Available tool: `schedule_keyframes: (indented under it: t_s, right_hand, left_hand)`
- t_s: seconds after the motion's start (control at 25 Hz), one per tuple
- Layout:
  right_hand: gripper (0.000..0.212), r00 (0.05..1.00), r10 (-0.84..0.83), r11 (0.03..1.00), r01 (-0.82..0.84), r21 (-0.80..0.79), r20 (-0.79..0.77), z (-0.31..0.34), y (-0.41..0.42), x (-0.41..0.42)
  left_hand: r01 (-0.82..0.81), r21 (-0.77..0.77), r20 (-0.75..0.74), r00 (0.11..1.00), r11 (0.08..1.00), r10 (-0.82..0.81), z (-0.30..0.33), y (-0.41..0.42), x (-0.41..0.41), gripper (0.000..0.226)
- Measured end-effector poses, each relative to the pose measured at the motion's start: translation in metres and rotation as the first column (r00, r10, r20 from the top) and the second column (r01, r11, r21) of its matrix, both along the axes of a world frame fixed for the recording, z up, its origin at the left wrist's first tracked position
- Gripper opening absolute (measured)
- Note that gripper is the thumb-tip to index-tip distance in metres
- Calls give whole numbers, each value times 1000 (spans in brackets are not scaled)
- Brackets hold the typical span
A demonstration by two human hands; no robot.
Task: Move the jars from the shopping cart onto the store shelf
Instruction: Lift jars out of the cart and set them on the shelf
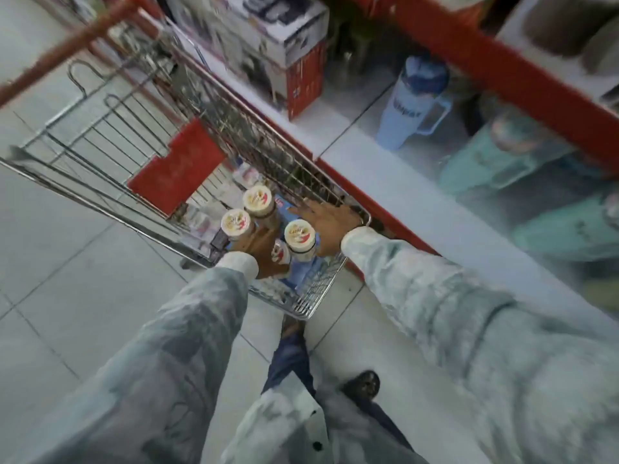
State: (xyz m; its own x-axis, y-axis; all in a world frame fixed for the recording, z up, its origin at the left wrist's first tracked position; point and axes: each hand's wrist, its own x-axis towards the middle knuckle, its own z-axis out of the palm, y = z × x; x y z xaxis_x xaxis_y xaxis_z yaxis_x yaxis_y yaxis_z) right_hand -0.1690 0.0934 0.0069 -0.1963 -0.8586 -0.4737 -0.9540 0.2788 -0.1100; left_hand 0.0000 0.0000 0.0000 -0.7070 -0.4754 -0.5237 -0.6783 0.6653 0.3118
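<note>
A: Stock check. Jars, location?

B: All in the shopping cart (pixel 321 289), at the end nearest the person. Three stand upright with printed lids showing: far jar (pixel 257 198), left jar (pixel 236 222), right jar (pixel 300 233). A fourth jar (pixel 280 252) lies tilted between the two hands. Blue packaging sits beneath them.

A: Jars on the store shelf (pixel 418 209)?

B: None visible. The shelf, just beside the cart, carries a pale blue handled tumbler (pixel 415 105), teal tumblers (pixel 495 155) further along, and boxed appliances (pixel 268 38). Much of it is blurred.

A: Hands?

B: Left hand (pixel 261 249) is down among the jars, touching the left jar and the tilted one; its fingers are hidden beneath them, so I cannot tell whether they grip. Right hand (pixel 330 226) lies beside the right jar, fingers spread apart over the cart's contents, clamped on nothing that I can see.

A: Progress?

B: Judged as barely begun. Nothing shelved in view, at least four jars left to lift and place.
</note>
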Motion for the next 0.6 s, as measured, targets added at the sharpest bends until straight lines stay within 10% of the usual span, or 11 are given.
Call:
schedule_keyframes:
  t_s: [0.2, 0.6]
  right_hand:
    - [83, 990, -83, 993, 72, 99, 118, -35, -12, 29]
    - [67, 740, -552, 770, 629, -104, 386, 113, 73, -78]
  left_hand:
    - [-23, 61, 102, 995, 998, 17, -20, 4, 1, 85]
    - [343, -67, 29, 939, 937, -342, 137, -11, -128, 84]
